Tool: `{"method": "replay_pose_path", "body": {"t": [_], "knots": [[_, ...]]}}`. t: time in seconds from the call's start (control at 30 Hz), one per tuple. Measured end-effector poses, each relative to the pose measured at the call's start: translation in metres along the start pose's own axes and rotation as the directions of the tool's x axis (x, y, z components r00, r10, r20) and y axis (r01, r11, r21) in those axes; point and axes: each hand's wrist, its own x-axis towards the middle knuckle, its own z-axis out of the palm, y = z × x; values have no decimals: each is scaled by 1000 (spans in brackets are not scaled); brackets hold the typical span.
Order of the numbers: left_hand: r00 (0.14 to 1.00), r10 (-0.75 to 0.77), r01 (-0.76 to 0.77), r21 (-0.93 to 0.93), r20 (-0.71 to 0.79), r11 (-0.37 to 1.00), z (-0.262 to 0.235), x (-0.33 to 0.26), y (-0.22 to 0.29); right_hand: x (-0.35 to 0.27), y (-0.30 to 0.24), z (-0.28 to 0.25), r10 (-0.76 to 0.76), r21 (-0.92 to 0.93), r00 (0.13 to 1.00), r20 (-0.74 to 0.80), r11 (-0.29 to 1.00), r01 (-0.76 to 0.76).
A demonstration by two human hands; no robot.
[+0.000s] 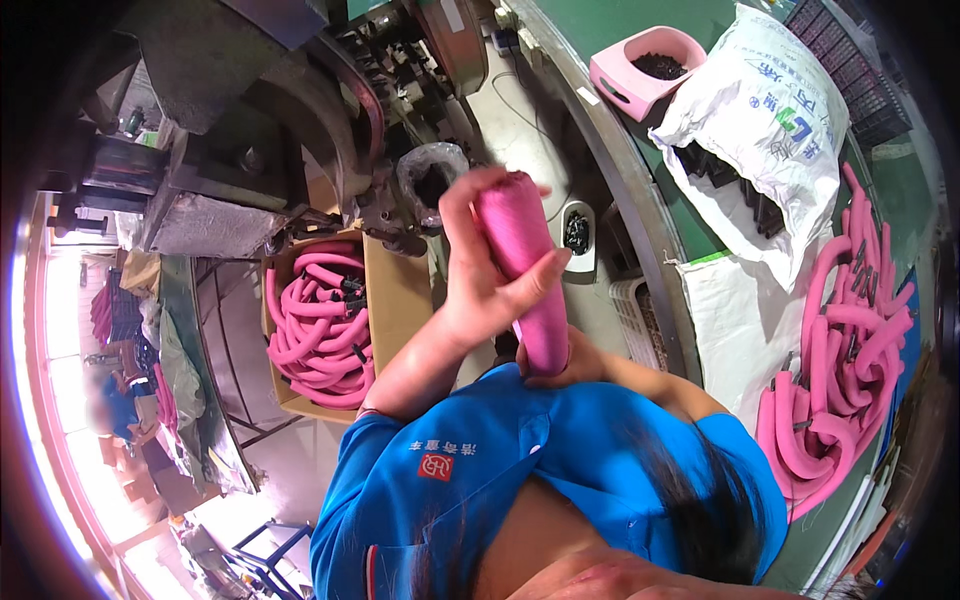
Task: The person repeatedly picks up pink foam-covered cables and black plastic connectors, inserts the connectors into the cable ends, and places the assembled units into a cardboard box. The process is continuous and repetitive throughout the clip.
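My left hand (487, 265) is wrapped round the upper part of a thick pink foam tube (522, 240), with the thumb laid across its front. The tube stands nearly upright before my chest, its rounded upper end poking out past the fingers. Close to the blue shirt, my right hand (562, 362) is closed round the tube's lower end, and most of its fingers are hidden. To the left, a cardboard box (398, 300) holds a heap of curved pink tubes (315, 325) with black parts among them.
A dark machine (250, 150) fills the upper left. On the green table at right are a pink scoop-like bin (640, 62) of small black pieces, a torn white sack (765, 130) with black parts, and a pile of pink tubes (825, 400). A plastic-lined bucket (430, 165) stands beside the machine.
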Motion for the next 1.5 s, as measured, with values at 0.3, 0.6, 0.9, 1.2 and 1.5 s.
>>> {"method": "replay_pose_path", "body": {"t": [0.3,0.6,0.9,1.2,1.5], "knots": [[998,66,-62,183,-17,981,25,-29,0,-17,18,14,-26,81,973,-229,996,46],[993,114,-115,32,39,993,12,-49,6,-8,17,7,-70,-58,992,-104,996,64],[836,511,-532,68,200,844,-53,0,-1,-4,12,11,-58,-111,998,-29,992,54],[783,545,-614,237,300,753,-52,13,25,4,0,14,-86,-46,995,58,995,89],[787,585,-574,574,193,584,-66,26,9,-1,21,15,-63,-86,998,-12,994,61]]}}
